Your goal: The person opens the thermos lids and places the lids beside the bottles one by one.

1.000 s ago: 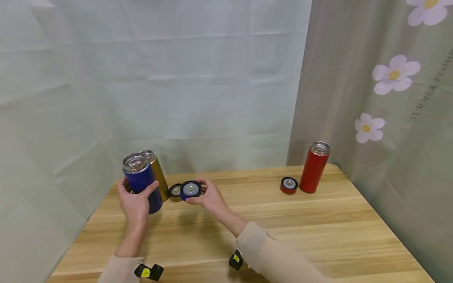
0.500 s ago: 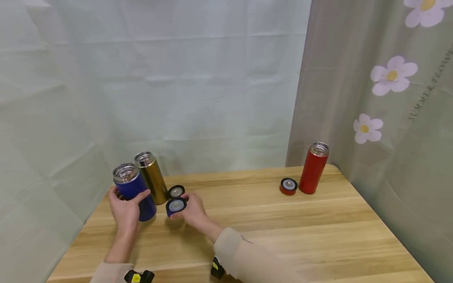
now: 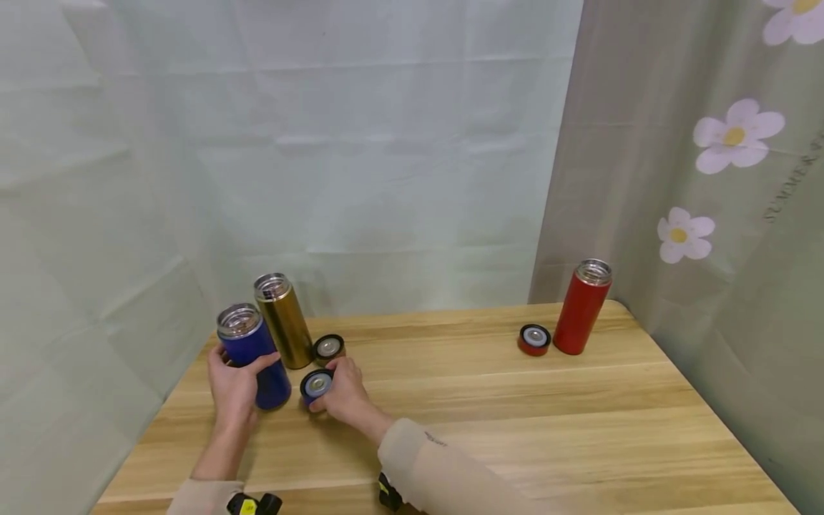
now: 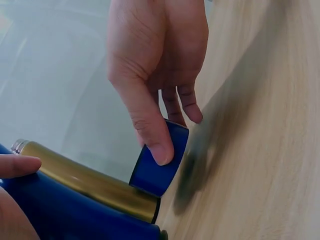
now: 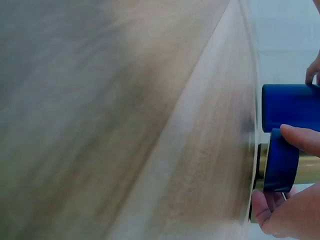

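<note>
At the left of the table, my left hand (image 3: 234, 390) grips an open blue vacuum flask (image 3: 244, 349), thumb on its near side. The flask is upright, its base at or very near the tabletop. My right hand (image 3: 347, 393) pinches the blue flask's lid (image 3: 317, 385), its inner side facing up. In the left wrist view, a thumb presses the side of the blue lid (image 4: 159, 167), which appears close above the wood. Behind stands an open gold flask (image 3: 286, 323), with its lid (image 3: 330, 346) lying beside it, inner side up.
Far right on the wooden table (image 3: 489, 415) stands an open red flask (image 3: 582, 311), with a red-sided lid (image 3: 534, 339) beside it. A pale cloth (image 3: 386, 157) hangs behind the table, and a flowered curtain (image 3: 740, 300) hangs at the right.
My right hand has carried the blue lid left and down, to in front of the gold lid. My left hand has lowered the blue flask beside the gold one.
</note>
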The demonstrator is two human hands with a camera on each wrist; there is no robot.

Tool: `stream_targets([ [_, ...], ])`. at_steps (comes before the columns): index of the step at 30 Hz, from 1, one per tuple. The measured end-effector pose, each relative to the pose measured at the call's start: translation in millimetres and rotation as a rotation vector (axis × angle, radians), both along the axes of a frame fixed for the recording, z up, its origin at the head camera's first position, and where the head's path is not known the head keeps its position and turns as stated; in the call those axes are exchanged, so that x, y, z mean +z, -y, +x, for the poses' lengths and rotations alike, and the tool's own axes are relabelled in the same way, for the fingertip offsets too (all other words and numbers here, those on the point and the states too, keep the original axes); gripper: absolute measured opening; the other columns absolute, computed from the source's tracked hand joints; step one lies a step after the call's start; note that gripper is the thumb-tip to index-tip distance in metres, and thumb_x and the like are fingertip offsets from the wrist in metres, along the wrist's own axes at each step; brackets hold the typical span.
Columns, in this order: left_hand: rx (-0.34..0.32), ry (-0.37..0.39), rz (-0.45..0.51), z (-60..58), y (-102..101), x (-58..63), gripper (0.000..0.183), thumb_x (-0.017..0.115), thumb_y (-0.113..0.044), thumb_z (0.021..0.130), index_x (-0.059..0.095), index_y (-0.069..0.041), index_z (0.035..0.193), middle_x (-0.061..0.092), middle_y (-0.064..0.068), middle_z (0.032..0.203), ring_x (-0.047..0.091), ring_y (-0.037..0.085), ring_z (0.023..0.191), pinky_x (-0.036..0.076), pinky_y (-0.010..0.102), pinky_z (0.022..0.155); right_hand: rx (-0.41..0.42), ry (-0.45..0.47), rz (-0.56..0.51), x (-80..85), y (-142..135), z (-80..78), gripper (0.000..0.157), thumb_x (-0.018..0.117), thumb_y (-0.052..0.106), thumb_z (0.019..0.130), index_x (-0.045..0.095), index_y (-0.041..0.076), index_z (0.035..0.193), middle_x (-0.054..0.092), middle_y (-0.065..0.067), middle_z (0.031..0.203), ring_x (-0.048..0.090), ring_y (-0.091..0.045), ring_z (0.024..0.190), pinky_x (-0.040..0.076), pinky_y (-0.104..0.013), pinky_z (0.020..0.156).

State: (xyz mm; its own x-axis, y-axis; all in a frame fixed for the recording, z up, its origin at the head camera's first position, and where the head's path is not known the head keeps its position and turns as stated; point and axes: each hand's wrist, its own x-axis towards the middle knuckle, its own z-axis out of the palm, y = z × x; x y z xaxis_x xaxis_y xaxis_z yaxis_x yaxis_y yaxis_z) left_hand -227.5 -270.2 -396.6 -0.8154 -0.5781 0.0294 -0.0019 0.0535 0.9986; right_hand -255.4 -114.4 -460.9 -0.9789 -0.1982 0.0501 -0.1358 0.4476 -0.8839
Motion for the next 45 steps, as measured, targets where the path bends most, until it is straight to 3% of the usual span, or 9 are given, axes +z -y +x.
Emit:
stream_targets([
  [6, -0.03, 0.022, -0.004, 4.3, 0, -2.2, 0.096, 0.078, 0.003, 0.087, 0.018, -0.003, 0.162, 0.031, 0.022, 0.159, 0.032, 0.039, 0.145, 0.021, 0.055, 0.124, 0.006, -0.025, 0.034, 0.9, 4, 5.3, 0.068, 0.1, 0.0, 0.06, 0.056, 0.011, 0.111, 0.05, 0.003, 0.101, 0.05, -0.018, 0.101, 0.048, -0.028, 0.092],
  [16, -0.044, -0.006, 0.005, 2.9, -4, -3.5, 0.095, 0.076, 0.002, 0.089, 0.016, -0.003, 0.162, 0.03, 0.021, 0.159, 0.033, 0.038, 0.145, 0.022, 0.052, 0.124, -0.007, -0.088, 0.136, 0.9, 1, 5.4, 0.069, 0.1, 0.005, 0.063, 0.053, 0.013, 0.112, 0.049, 0.002, 0.103, 0.048, -0.019, 0.098, 0.046, -0.028, 0.089],
  [25, -0.062, -0.027, -0.008, 4.1, -5, -4.3, 0.097, 0.071, 0.0, 0.092, 0.007, -0.008, 0.164, 0.024, 0.021, 0.165, 0.028, 0.039, 0.149, 0.018, 0.053, 0.125, 0.061, -0.049, 0.115, 5.5, -6, 1.8, 0.08, 0.101, 0.012, 0.065, 0.053, 0.007, 0.13, 0.05, -0.003, 0.116, 0.048, -0.023, 0.106, 0.048, -0.031, 0.092],
  [29, 0.001, -0.121, -0.09, 5.8, -8, -5.4, 0.1, 0.073, -0.001, 0.09, 0.008, -0.011, 0.165, 0.022, 0.019, 0.166, 0.023, 0.034, 0.152, 0.014, 0.046, 0.126, 0.097, -0.002, 0.038, 11.9, -18, -0.9, 0.079, 0.097, 0.014, 0.073, 0.051, 0.004, 0.137, 0.049, -0.009, 0.125, 0.049, -0.026, 0.114, 0.05, -0.037, 0.096],
  [37, 0.221, -0.423, -0.334, 12.5, -18, -3.8, 0.09, 0.074, -0.003, 0.089, 0.024, -0.017, 0.162, 0.025, 0.008, 0.159, 0.023, 0.019, 0.149, 0.014, 0.031, 0.123, 0.176, -0.006, -0.065, 23.1, -59, -14.6, 0.069, 0.082, 0.01, 0.087, 0.046, -0.001, 0.146, 0.05, -0.019, 0.131, 0.05, -0.03, 0.115, 0.049, -0.042, 0.093],
  [41, 0.266, -0.573, -0.386, 17.7, -30, 6.9, 0.074, 0.066, 0.008, 0.087, 0.038, -0.009, 0.153, 0.03, 0.005, 0.153, 0.028, 0.018, 0.145, 0.017, 0.032, 0.121, 0.178, -0.008, -0.12, 27.2, -80, -19.1, 0.064, 0.077, 0.005, 0.088, 0.047, -0.002, 0.145, 0.05, -0.023, 0.131, 0.05, -0.038, 0.119, 0.049, -0.047, 0.095],
  [45, 0.256, -0.692, -0.389, 26.5, -54, 27.3, 0.061, 0.06, 0.014, 0.083, 0.048, 0.004, 0.142, 0.041, 0.007, 0.145, 0.036, 0.018, 0.137, 0.023, 0.035, 0.118, 0.17, -0.017, -0.151, 28.9, -101, -21.1, 0.061, 0.074, 0.004, 0.09, 0.047, -0.001, 0.145, 0.05, -0.02, 0.131, 0.048, -0.043, 0.125, 0.048, -0.049, 0.096],
])
